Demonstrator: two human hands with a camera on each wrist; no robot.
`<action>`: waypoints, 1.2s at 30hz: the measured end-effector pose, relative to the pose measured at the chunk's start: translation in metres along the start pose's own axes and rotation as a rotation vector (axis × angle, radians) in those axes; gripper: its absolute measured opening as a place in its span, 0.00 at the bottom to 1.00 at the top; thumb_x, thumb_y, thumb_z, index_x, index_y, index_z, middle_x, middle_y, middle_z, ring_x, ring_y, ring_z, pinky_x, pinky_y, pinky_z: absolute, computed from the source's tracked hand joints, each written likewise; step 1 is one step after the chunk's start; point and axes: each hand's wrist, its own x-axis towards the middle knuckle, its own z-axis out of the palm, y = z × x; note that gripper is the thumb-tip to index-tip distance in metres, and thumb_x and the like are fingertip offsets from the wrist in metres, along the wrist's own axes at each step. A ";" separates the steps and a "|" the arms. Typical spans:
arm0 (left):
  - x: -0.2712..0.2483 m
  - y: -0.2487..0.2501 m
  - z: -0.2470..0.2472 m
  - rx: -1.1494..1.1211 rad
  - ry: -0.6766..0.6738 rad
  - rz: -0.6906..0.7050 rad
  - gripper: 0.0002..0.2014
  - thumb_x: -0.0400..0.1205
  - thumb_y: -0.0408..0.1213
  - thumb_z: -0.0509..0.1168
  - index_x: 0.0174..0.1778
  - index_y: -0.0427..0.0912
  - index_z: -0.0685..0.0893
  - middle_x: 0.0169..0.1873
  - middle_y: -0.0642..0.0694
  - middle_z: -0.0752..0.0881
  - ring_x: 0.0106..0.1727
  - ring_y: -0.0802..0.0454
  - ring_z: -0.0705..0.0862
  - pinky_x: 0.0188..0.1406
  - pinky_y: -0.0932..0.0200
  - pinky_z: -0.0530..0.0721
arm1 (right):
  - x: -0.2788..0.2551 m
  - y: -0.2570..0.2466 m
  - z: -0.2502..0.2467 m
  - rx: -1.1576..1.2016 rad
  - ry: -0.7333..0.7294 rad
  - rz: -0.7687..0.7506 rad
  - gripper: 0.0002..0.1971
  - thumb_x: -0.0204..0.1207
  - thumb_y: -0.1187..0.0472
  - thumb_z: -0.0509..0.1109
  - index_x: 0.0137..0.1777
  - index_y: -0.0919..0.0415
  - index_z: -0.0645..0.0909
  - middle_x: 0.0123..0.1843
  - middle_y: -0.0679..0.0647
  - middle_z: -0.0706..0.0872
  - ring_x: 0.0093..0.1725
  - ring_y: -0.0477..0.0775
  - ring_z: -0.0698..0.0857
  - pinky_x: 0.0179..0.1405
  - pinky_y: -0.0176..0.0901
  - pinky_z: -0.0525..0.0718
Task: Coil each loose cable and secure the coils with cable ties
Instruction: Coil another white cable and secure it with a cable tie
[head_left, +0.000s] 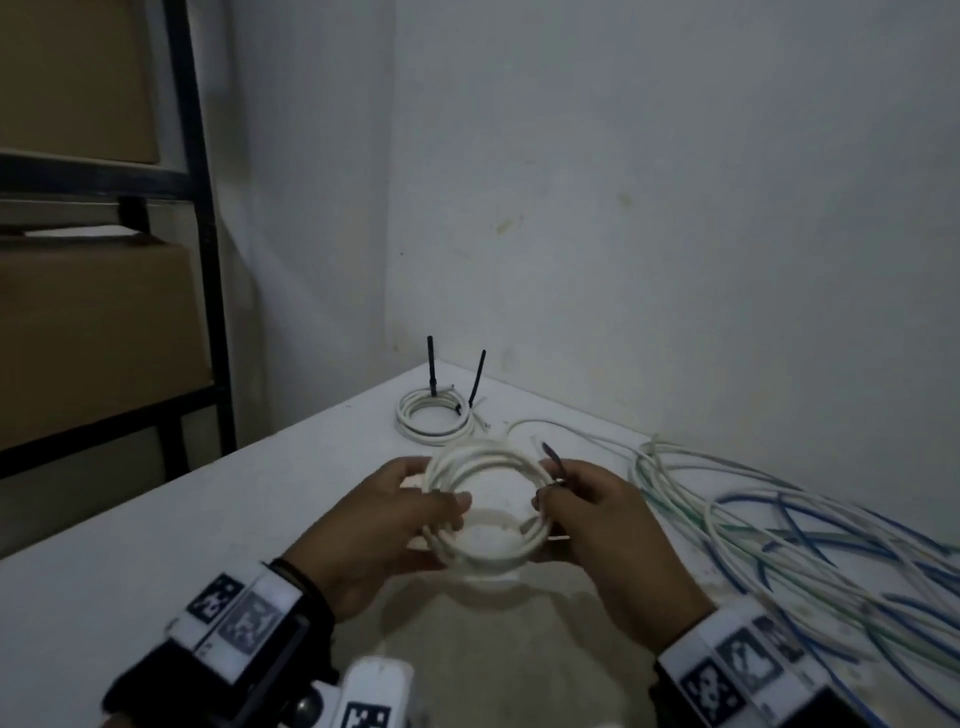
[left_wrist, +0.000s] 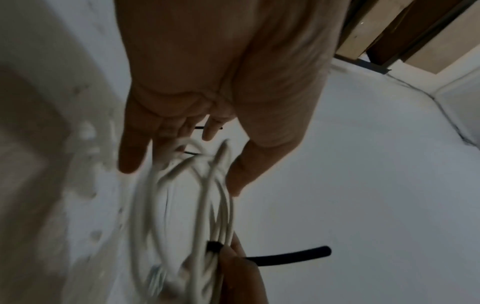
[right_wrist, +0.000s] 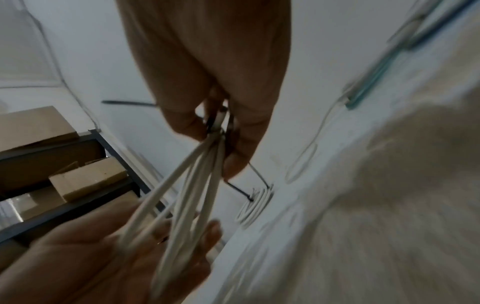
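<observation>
Head view shows the left hand (head_left: 382, 525) gripping the white coil (head_left: 485, 506) at nine o'clock, steadying it while the right hand (head_left: 597, 512) pinches a black cable tie (head_left: 555, 462) at three o'clock.

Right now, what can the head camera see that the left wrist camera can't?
Only the head view shows the finished coil with two black ties lying on the table, and the loose blue and white cables. Only the left wrist view shows the black tie looped round the held coil. Both show the left hand and right hand holding the white coil.
</observation>
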 end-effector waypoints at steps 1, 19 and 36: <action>0.005 0.004 -0.006 0.058 -0.017 0.017 0.28 0.73 0.37 0.77 0.68 0.47 0.75 0.54 0.37 0.87 0.53 0.48 0.85 0.51 0.49 0.86 | 0.008 -0.006 -0.001 -0.093 -0.077 0.000 0.11 0.77 0.71 0.64 0.44 0.59 0.86 0.33 0.58 0.85 0.31 0.54 0.86 0.32 0.46 0.86; 0.066 0.019 -0.016 1.049 -0.174 0.289 0.32 0.70 0.76 0.52 0.47 0.58 0.90 0.44 0.51 0.90 0.47 0.55 0.86 0.57 0.49 0.82 | 0.081 -0.025 0.011 -0.439 -0.480 0.040 0.22 0.71 0.64 0.76 0.64 0.52 0.77 0.41 0.54 0.90 0.44 0.52 0.88 0.52 0.43 0.85; 0.077 -0.004 -0.009 -0.064 0.306 0.154 0.15 0.88 0.41 0.55 0.48 0.34 0.81 0.34 0.43 0.86 0.18 0.55 0.81 0.20 0.63 0.78 | 0.048 0.027 0.030 0.130 -0.114 0.215 0.10 0.82 0.64 0.65 0.48 0.73 0.82 0.30 0.62 0.85 0.26 0.53 0.84 0.28 0.44 0.86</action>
